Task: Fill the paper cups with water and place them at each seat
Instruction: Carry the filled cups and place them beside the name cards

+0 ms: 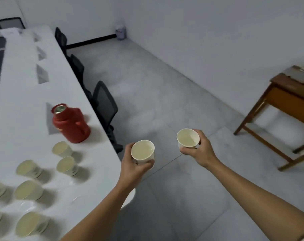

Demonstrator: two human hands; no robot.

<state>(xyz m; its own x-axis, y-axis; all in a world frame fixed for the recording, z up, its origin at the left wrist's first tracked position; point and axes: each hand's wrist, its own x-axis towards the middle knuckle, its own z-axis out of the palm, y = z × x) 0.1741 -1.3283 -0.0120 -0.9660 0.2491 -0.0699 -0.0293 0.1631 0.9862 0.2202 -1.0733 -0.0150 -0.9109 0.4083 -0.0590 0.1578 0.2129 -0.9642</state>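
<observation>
A pale grey room with a tiled floor holds a long white table (26, 110) that runs away along the left side. Towards the table's near end stands a red thermos (69, 124) with shiny metal at its top. Nearer than it, on the same tabletop, a cluster of paper cups (66, 165) sits upright, though they are blurred. Black office chairs (104, 105) are tucked against the table's right edge. Just off the table's right edge, over the floor, the person's left hand (132, 169) holds the first cup (142, 152), fingers and thumb curled round its wall, and water shows inside. Further right, well clear of the table, the right hand (201, 152) grips the second cup (188, 139) the same way, also with water in it. Both cups are upright and apart from each other. Far to the table's right, a wooden side table (287, 101) stands by the wall.
</observation>
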